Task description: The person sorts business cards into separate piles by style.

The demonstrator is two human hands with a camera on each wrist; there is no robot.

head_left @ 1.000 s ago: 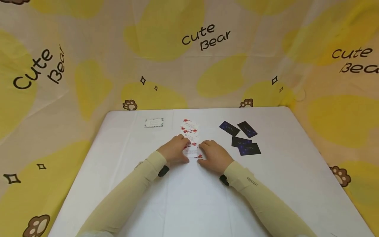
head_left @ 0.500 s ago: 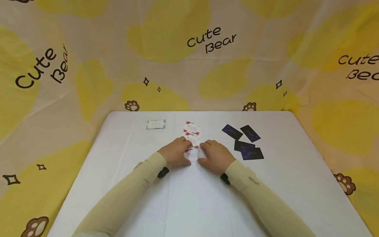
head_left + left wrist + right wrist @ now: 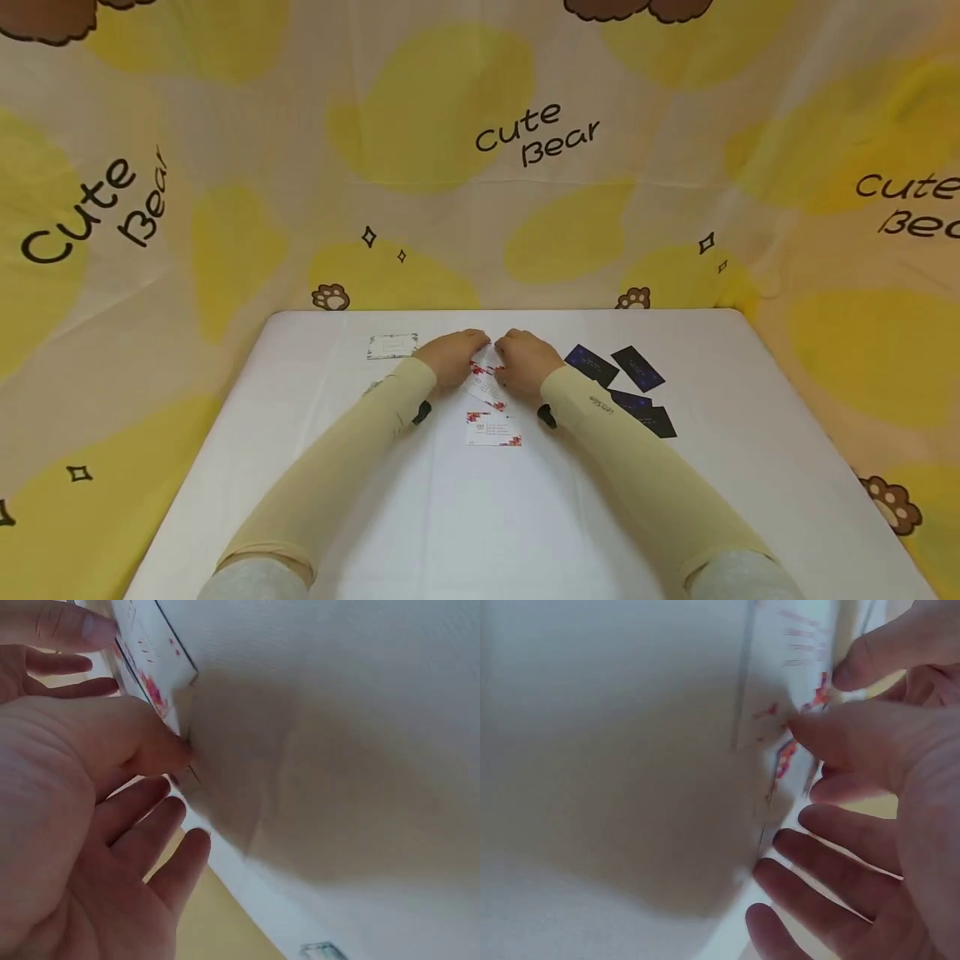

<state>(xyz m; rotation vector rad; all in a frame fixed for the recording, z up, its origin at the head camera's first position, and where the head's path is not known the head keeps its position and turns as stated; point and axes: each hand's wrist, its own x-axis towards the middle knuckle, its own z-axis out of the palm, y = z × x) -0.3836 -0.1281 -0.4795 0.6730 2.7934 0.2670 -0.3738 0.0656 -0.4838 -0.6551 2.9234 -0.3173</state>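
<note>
1. The far red-and-white business card [image 3: 486, 353] lies between the two hands, near the middle of the worktop's [image 3: 480, 517] far edge.
2. The left hand [image 3: 452, 358] is at this card's left side, thumb tip touching its edge, other fingers loosely spread and wrapped round nothing.
3. The right hand [image 3: 527, 360] is at the right side; its thumb tip touches the card, the thumb and nearest finger stand apart, and the remaining fingers are relaxed and spread.
4. Just nearer the worktop's front edge, the middle red-and-white business card [image 3: 486, 388] lies tilted between the wrists; whether it touches the far card I cannot tell.
5. The near red-and-white business card [image 3: 493, 428] lies nearly square to the front edge, clear of both hands.
6. Toward the far left corner, a white card with a leafy border [image 3: 392, 346] lies just beside the left hand.
7. Toward the far right corner lie four dark blue business cards [image 3: 637, 368], the nearer two overlapping, partly behind the right sleeve [image 3: 600, 408].
</note>
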